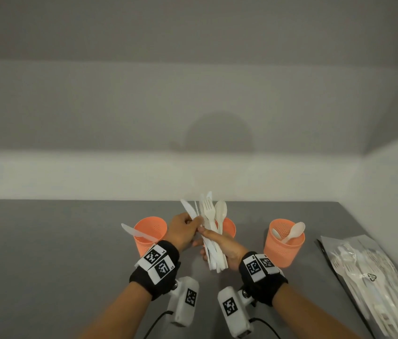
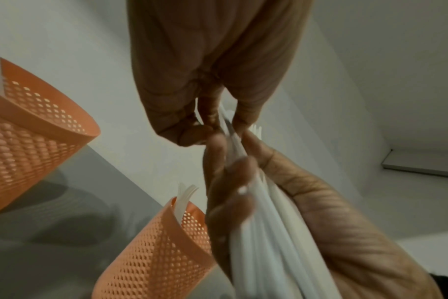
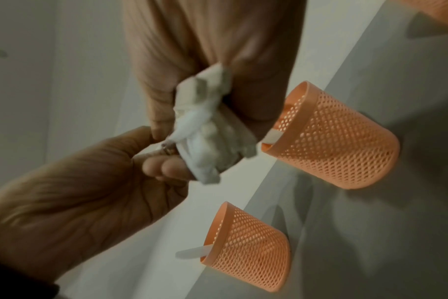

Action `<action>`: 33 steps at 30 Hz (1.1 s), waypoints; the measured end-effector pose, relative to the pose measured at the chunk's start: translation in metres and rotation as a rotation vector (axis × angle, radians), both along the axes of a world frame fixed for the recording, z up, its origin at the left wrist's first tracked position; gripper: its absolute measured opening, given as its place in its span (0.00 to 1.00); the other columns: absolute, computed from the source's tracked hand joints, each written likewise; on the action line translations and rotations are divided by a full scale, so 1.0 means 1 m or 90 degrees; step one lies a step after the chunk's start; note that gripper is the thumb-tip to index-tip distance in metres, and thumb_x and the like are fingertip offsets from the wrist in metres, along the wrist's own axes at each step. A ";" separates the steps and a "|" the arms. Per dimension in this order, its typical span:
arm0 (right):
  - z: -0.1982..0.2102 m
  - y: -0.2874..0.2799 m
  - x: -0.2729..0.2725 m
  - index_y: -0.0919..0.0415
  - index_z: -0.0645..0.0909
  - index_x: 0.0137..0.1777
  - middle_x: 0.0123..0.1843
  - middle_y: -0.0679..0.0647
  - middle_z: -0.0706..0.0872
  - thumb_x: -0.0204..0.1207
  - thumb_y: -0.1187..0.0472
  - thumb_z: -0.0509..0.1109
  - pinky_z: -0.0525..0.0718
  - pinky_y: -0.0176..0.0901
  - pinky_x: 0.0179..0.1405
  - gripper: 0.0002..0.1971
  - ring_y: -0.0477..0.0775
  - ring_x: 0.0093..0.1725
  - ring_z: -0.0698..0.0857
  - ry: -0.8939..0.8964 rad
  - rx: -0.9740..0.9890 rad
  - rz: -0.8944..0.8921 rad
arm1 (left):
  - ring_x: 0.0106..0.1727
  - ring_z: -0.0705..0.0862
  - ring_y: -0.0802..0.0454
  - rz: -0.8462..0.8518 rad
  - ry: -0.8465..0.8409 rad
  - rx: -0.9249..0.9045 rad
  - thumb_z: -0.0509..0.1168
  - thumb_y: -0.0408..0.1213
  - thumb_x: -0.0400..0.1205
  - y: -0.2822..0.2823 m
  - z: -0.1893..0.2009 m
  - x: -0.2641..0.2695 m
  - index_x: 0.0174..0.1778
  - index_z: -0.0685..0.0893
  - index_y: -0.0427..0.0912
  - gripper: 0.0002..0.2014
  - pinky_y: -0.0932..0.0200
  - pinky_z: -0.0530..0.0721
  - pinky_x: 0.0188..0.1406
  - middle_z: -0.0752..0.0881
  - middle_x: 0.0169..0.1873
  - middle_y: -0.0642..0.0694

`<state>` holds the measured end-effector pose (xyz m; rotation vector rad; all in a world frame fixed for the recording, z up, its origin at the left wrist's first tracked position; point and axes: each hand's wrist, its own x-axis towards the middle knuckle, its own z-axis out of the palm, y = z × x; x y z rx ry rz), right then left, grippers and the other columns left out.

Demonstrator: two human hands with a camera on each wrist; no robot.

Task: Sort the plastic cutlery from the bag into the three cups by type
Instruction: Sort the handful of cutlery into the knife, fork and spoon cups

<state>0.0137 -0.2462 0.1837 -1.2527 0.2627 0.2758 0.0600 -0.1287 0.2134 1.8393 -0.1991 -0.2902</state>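
Note:
My right hand [image 1: 220, 243] grips an upright bundle of white plastic cutlery [image 1: 211, 226] by the handles, with knives, forks and a spoon fanned at the top. My left hand [image 1: 193, 222] pinches one knife [image 1: 187, 208] at the bundle's left side. In the left wrist view the left fingertips [image 2: 207, 123] close on that blade above the bundle [image 2: 266, 232]. Three orange mesh cups stand on the table: the left cup [image 1: 148, 237] holds a knife, the middle cup [image 1: 229, 227] sits behind the bundle and shows fork tines [image 2: 186, 194], and the right cup [image 1: 283, 245] holds spoons.
The clear cutlery bag [image 1: 369, 275] lies at the table's right edge with more cutlery inside. The grey table [image 1: 46, 253] meets a white wall just behind the cups. In the right wrist view the handle ends [image 3: 212, 129] stick out under my palm.

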 end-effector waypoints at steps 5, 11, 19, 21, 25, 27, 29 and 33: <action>0.000 0.000 0.001 0.62 0.82 0.47 0.31 0.58 0.90 0.80 0.65 0.63 0.89 0.44 0.31 0.06 0.54 0.29 0.89 0.008 0.086 -0.054 | 0.34 0.80 0.46 0.103 -0.031 -0.021 0.49 0.34 0.86 -0.004 0.001 0.003 0.38 0.77 0.36 0.14 0.52 0.80 0.40 0.81 0.32 0.41; -0.009 -0.009 0.005 0.58 0.79 0.47 0.20 0.51 0.76 0.79 0.66 0.63 0.79 0.37 0.20 0.04 0.47 0.17 0.77 0.017 0.051 -0.109 | 0.18 0.75 0.56 0.222 0.035 -0.333 0.47 0.37 0.88 0.002 0.014 0.009 0.45 0.72 0.41 0.11 0.62 0.78 0.20 0.71 0.24 0.45; 0.008 -0.004 -0.006 0.58 0.79 0.40 0.15 0.46 0.68 0.77 0.55 0.61 0.67 0.31 0.12 0.09 0.41 0.12 0.65 0.023 0.129 0.086 | 0.14 0.61 0.59 0.070 0.115 -0.192 0.68 0.52 0.77 0.006 -0.002 0.007 0.44 0.76 0.40 0.18 0.68 0.60 0.12 0.68 0.23 0.49; 0.009 -0.002 -0.008 0.59 0.80 0.42 0.17 0.47 0.71 0.74 0.55 0.61 0.67 0.31 0.13 0.09 0.40 0.12 0.65 0.022 0.138 0.113 | 0.15 0.62 0.59 0.057 0.131 -0.202 0.68 0.53 0.77 0.005 -0.003 0.006 0.41 0.78 0.39 0.18 0.66 0.61 0.13 0.72 0.26 0.48; 0.004 -0.003 -0.007 0.57 0.80 0.51 0.20 0.47 0.74 0.78 0.59 0.59 0.67 0.30 0.13 0.09 0.40 0.13 0.66 0.028 0.124 0.093 | 0.15 0.64 0.59 0.034 0.127 -0.231 0.66 0.46 0.80 0.008 -0.001 0.007 0.40 0.81 0.41 0.11 0.68 0.61 0.13 0.77 0.28 0.49; 0.002 -0.004 -0.006 0.56 0.77 0.54 0.22 0.47 0.75 0.80 0.60 0.59 0.65 0.28 0.12 0.07 0.40 0.14 0.67 0.025 0.109 0.075 | 0.19 0.64 0.56 0.024 0.135 -0.232 0.64 0.45 0.81 0.010 -0.002 0.009 0.43 0.83 0.39 0.11 0.68 0.59 0.13 0.78 0.29 0.44; -0.001 -0.003 -0.004 0.57 0.75 0.57 0.25 0.48 0.79 0.80 0.60 0.62 0.66 0.28 0.12 0.08 0.40 0.15 0.69 0.014 0.072 0.061 | 0.22 0.65 0.54 0.037 0.141 -0.229 0.61 0.42 0.82 0.007 -0.003 0.009 0.43 0.82 0.38 0.11 0.68 0.59 0.12 0.78 0.30 0.41; -0.002 0.002 -0.003 0.55 0.80 0.54 0.31 0.51 0.85 0.78 0.54 0.66 0.68 0.29 0.13 0.08 0.41 0.18 0.72 -0.005 0.028 0.022 | 0.16 0.70 0.59 0.060 0.098 -0.220 0.60 0.41 0.83 -0.002 -0.002 0.005 0.41 0.81 0.38 0.11 0.69 0.65 0.12 0.75 0.22 0.47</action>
